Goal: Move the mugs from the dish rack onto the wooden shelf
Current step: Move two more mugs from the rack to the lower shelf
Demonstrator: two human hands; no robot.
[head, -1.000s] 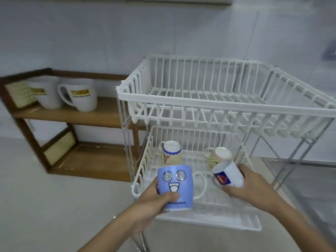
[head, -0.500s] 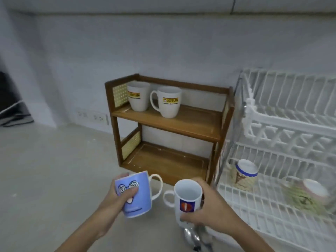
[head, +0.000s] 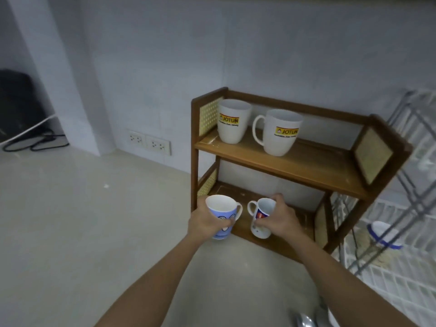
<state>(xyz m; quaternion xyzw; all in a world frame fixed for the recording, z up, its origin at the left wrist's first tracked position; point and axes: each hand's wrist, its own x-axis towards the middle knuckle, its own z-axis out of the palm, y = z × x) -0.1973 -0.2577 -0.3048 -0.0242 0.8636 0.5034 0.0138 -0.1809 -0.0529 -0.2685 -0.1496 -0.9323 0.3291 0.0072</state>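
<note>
both hands have swung over from the rack | left hand (head: 205, 221) gripping blue mug (head: 221, 214), right hand (head: 279, 219) gripping white mug (head: 261, 217), at the wooden shelf (head: 283, 161) bottom tier | set them down flat, spaced apart

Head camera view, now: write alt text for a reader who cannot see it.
Two bare hands each hold a mug at the lower tier of a wooden shelf: the left hand a blue mug, the right hand a white mug. Two white Jotun mugs stand on the top tier; a white dish rack sits to the right.
</note>
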